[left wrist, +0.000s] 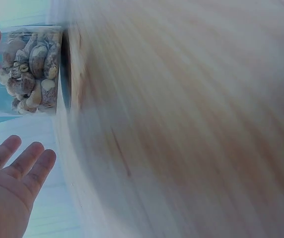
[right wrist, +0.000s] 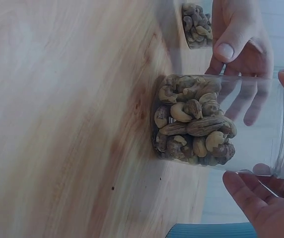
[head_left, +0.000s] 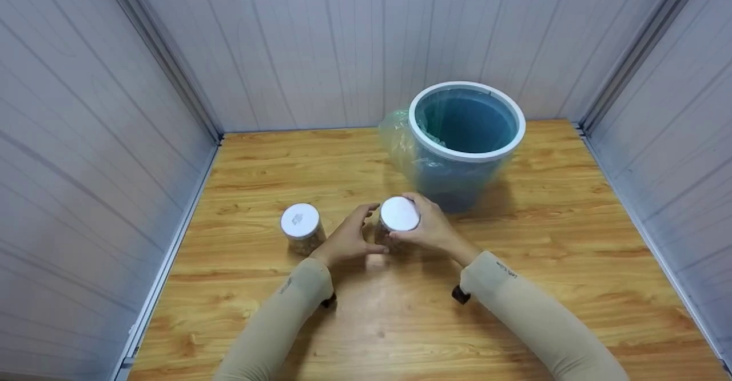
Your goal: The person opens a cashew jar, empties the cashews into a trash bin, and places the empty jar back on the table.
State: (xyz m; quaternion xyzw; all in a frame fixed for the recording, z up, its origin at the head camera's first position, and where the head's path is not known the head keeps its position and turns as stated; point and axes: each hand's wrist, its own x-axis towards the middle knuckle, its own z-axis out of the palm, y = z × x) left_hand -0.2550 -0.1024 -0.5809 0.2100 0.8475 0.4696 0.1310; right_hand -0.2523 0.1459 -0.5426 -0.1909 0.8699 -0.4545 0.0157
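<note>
A clear jar (right wrist: 196, 121) with a white lid (head_left: 400, 214) holds brown-skinned cashew nuts. My right hand (head_left: 432, 226) grips it near the top, with thumb and fingers on opposite sides of the lid. On the jar's left, my left hand (head_left: 349, 241) has its fingers spread and thumb apart. In the left wrist view a gap shows between the left hand (left wrist: 13, 183) and the jar (left wrist: 33, 72). The jar stands upright, its base close to the wooden surface. A second white-lidded jar (head_left: 301, 221) of similar nuts is beside my left wrist.
A blue bin (head_left: 452, 181) with a white rim and a green plastic liner (head_left: 400, 141) stands behind the gripped jar, to the right. White panel walls (head_left: 343, 49) enclose the wooden table (head_left: 257, 169) at the back and both sides. A few dark specks lie near the jar.
</note>
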